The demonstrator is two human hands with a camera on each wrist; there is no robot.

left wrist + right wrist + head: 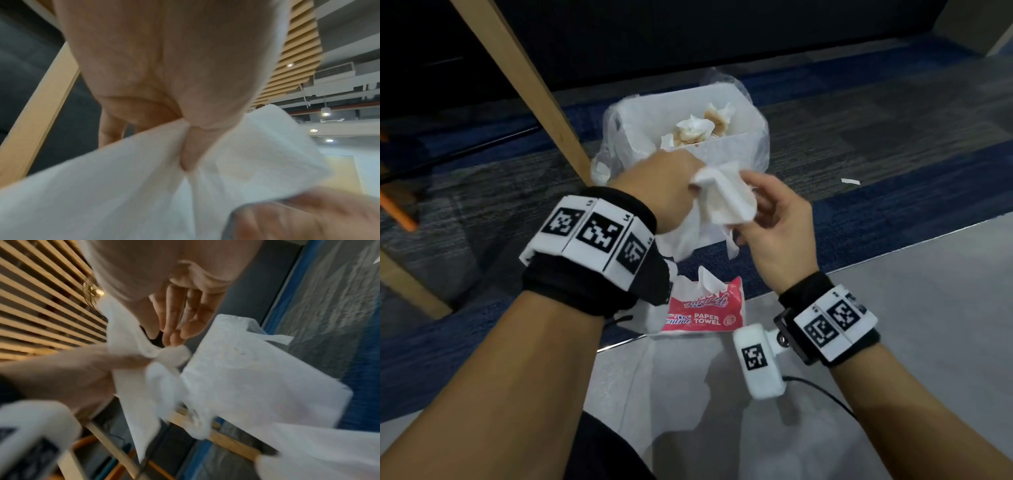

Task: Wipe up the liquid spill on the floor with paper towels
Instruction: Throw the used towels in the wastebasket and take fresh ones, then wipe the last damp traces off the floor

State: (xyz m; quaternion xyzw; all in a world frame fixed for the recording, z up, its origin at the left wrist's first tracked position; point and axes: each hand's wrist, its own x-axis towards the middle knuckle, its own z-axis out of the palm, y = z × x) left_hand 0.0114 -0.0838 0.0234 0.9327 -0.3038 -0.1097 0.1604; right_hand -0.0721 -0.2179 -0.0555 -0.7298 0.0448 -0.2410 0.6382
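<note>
Both hands met in mid-air just in front of the bin. The left hand (664, 192) had its thumb and fingers (191, 149) pinched onto a white paper towel (722, 202), bunching the sheet where they closed on it, and the towel carried a faint brownish stain across its middle. The right hand (774, 219) came in from the right side, its fingers (174, 324) loosely curved and touching the towel's lower right edge; whether they actually had a hold of it could not be told from any view. The sheet hung between the two hands, above the near wall of the bin.

Just beyond, on the blue and grey carpet (893, 144), stood a white waste bin (729, 150) lined with a clear plastic bag (613, 137), and inside it lay several crumpled used towels (698, 128) marked with brown. On the near side, below the hands, a red paper towel pack (705, 308) rested at the edge where the carpet met the smooth grey floor (928, 291), one white sheet sticking up from its opening. A small white scrap (850, 182) lay on the carpet to the right. A slanted wooden leg (527, 85) ran down on the left.
</note>
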